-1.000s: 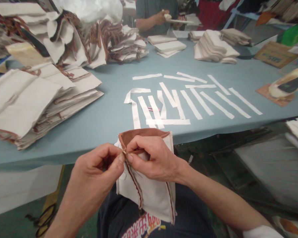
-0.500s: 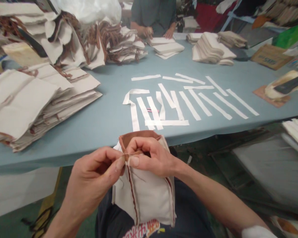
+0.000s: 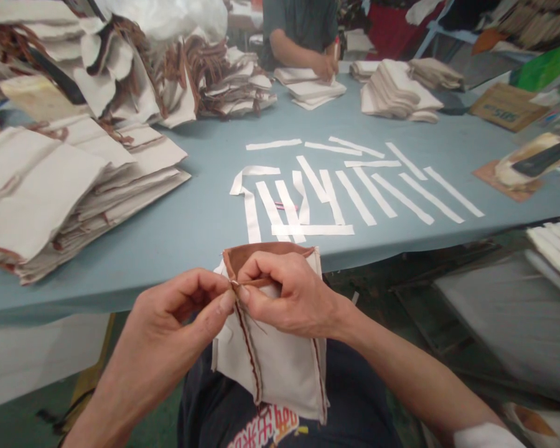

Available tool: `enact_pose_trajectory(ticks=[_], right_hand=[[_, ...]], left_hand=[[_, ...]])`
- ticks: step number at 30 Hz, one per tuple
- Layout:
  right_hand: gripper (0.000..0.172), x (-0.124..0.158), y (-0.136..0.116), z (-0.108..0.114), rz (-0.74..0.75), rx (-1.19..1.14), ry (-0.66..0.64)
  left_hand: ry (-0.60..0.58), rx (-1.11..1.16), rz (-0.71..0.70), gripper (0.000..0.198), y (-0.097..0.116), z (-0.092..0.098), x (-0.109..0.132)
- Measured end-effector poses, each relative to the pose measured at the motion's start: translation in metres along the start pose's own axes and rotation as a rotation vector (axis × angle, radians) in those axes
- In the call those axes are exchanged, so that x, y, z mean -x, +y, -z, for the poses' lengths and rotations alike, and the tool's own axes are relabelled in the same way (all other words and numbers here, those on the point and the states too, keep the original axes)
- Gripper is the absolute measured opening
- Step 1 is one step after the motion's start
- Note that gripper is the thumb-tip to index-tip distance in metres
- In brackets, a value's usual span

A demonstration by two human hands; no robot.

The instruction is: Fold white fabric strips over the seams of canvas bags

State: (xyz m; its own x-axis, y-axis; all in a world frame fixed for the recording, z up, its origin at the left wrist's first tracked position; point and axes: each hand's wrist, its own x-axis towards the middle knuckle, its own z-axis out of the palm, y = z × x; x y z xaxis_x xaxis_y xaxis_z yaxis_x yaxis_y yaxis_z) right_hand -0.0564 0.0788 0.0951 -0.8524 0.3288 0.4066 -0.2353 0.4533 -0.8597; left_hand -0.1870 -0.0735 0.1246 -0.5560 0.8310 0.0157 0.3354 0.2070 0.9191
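Observation:
A small white cloth bag [image 3: 280, 367] with brown trim and a brown lining hangs over my lap, just below the table's near edge. My left hand [image 3: 182, 326] pinches its brown top edge between thumb and forefinger. My right hand [image 3: 284, 295] grips the same edge from the other side, fingers curled over the bag's mouth. The two thumbs almost touch at the seam. Part of the bag's mouth is hidden by my right fingers.
A blue table [image 3: 205, 218] carries several white strips [image 3: 354, 196] ahead of me and a tall heap of white bags [image 3: 60, 180] at the left. Folded stacks [image 3: 401, 93] lie further back. A person's hand [image 3: 324, 65] works on a stack across the table.
The bag has shifted slightly in my hands while both pinches stay on its top edge. The person across the table has moved their hands down onto a stack.

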Motion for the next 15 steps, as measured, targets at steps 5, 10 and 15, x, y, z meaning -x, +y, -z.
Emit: enact_pose_trajectory(ticks=[5, 10, 15], right_hand=[[0.010, 0.004, 0.000, -0.005, 0.036, 0.095, 0.060], [0.009, 0.005, 0.000, -0.002, -0.091, -0.015, 0.022], [0.041, 0.002, 0.011, 0.000, -0.310, -0.471, -0.189]], left_hand=[[-0.016, -0.035, 0.007, 0.027, -0.002, -0.003, -0.002], [0.022, -0.004, 0.029, 0.022, -0.003, -0.009, 0.001], [-0.075, 0.066, 0.019, 0.016, -0.007, -0.005, 0.000]])
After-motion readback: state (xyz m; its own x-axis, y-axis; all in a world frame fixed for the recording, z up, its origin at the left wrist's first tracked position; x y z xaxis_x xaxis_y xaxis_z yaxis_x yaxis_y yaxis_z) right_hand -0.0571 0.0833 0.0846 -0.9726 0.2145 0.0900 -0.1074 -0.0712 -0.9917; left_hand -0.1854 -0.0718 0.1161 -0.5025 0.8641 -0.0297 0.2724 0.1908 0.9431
